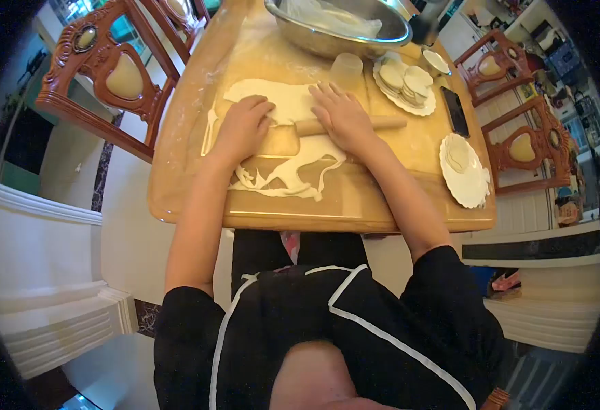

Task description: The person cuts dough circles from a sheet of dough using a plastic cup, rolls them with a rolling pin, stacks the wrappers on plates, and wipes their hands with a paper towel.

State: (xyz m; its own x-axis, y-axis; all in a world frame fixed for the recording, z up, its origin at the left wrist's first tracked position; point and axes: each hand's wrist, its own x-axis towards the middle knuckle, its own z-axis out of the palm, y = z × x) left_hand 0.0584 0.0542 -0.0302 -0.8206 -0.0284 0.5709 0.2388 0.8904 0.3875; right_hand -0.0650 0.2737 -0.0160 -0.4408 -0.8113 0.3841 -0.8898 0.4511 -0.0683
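On the tabletop [184,164], right in front of you and between your hands, lies the dough sheet [286,96]. Rolled flat, edge uneven. Should handle light, soft and limp: expect it to stretch, sag or tear if lifted by one corner. Probably a bit tacky underneath. Best hold: flat fingers slid under, spread wide, support from two sides; no hard pinching.

Rolling pin [387,123] lies crosswise over the sheet's near part, right end sticking out past your right hand. Looks stiff and solid, likely moderate weight; round, so it can roll off line. Take it near both ends, palms flat.

Right hand [343,117]: fingers spread, reaching forward over the dough, palm lying over the pin, not wrapped round it. Left hand [245,126]: fingers bent, at the sheet's left edge, clear of the pin. Can't tell if it pinches dough or just rests there.

Dough scraps [298,187] trail toward your table edge; thin, easily torn, so gather them from below.
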